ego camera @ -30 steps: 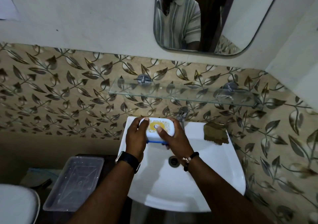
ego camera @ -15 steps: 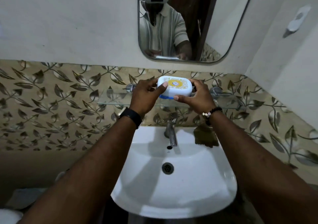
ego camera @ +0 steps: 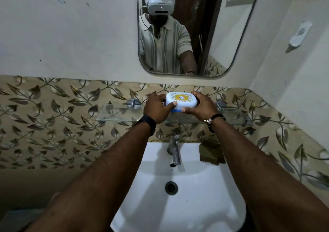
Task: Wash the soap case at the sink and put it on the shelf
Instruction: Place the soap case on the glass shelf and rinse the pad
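The soap case (ego camera: 181, 101) is white with a yellow round label on its lid and a blue lower edge. I hold it by both ends over the middle of the glass shelf (ego camera: 115, 113). My left hand (ego camera: 157, 107) grips its left end, with a watch on that wrist. My right hand (ego camera: 202, 107) grips its right end, with a bead bracelet on that wrist. I cannot tell whether the case's base touches the glass. The white sink (ego camera: 195, 196) lies below, between my forearms.
A metal tap (ego camera: 175, 151) juts out over the basin, with a brown rag (ego camera: 211, 153) on the rim to its right. The drain (ego camera: 171, 187) sits mid-basin. A mirror (ego camera: 195, 26) hangs above the shelf. A white wall fitting (ego camera: 300, 33) is on the right wall.
Both hands lifted the soap case from over the sink up to the glass shelf, then brought it slightly down and back onto the shelf's middle. The view tilted upward.
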